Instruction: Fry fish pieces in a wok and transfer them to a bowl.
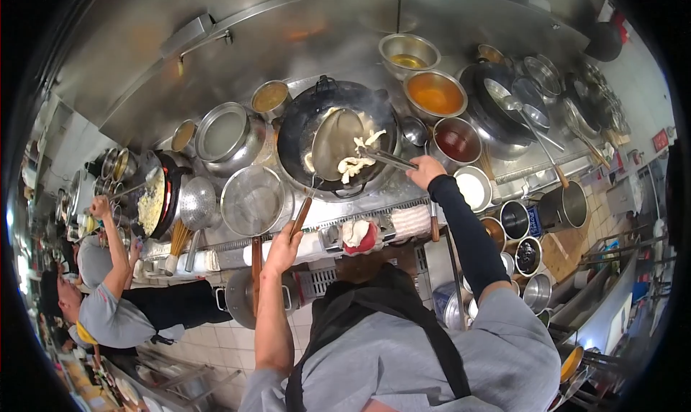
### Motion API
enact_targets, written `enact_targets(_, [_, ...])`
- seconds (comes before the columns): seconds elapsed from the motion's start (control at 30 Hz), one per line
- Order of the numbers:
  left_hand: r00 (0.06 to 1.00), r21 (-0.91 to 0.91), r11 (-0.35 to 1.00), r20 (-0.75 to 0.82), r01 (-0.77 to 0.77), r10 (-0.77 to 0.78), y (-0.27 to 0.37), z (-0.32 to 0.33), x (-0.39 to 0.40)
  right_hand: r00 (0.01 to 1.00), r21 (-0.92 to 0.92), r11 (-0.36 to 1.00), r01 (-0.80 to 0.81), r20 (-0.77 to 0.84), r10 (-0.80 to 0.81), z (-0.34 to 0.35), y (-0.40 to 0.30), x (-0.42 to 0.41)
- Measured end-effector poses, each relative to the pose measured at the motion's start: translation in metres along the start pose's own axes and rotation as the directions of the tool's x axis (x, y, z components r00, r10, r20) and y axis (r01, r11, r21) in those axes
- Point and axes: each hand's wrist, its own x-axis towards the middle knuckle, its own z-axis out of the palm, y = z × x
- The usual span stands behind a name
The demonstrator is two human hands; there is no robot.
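Observation:
A large black wok (296, 117) stands before me, steaming, with pale food strips around the liquid in it. My left hand (283, 249) grips the wooden handle of a round wire-mesh strainer (330, 142) that is over the wok. In my right hand (427, 172) are what look like metal tongs (393, 158), reaching over the wok's right side. Pale, uneven food strips (353, 168) are at their tips, above the strainer's right edge. Whether the tips pinch the strips is hard to tell.
Right of the wok are bowls of orange liquid (436, 93) and red sauce (458, 140). A second strainer (253, 200) lies to the left, near a covered metal pot (222, 134). Farther left, a co-worker (116, 309) cooks at another wok (154, 201). Folded cloths (413, 222) line the front edge.

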Motion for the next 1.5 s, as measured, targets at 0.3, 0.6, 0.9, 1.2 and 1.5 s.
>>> enact_targets(0.3, [0.984, 0.079, 0.993, -0.148, -0.084, 0.096, 0.036, -0.003, -0.003, 0.991, -0.297, 0.95, 0.1, -0.06, -0.123, 0.025, 0.017, -0.046])
enact_targets(0.6, [0.986, 0.107, 0.988, -0.111, -0.115, 0.127, 0.056, -0.022, -0.014, 0.942, -0.426, 0.851, 0.307, 0.009, -0.336, -0.001, 0.006, -0.058])
enact_targets(0.9, [0.989, 0.146, 0.978, 0.008, -0.146, 0.147, 0.048, -0.024, -0.003, 0.913, -0.483, 0.778, 0.402, 0.147, -0.381, -0.023, -0.007, -0.04])
enact_targets(1.2, [0.986, 0.143, 0.977, 0.077, -0.157, 0.147, 0.053, -0.041, -0.004, 0.851, -0.508, 0.693, 0.511, 0.186, -0.491, -0.048, -0.009, -0.037])
enact_targets(1.5, [0.94, 0.27, 0.93, 0.298, -0.251, 0.167, 0.099, -0.128, 0.037, 0.759, -0.567, 0.544, 0.619, 0.251, -0.601, -0.066, -0.022, -0.001])
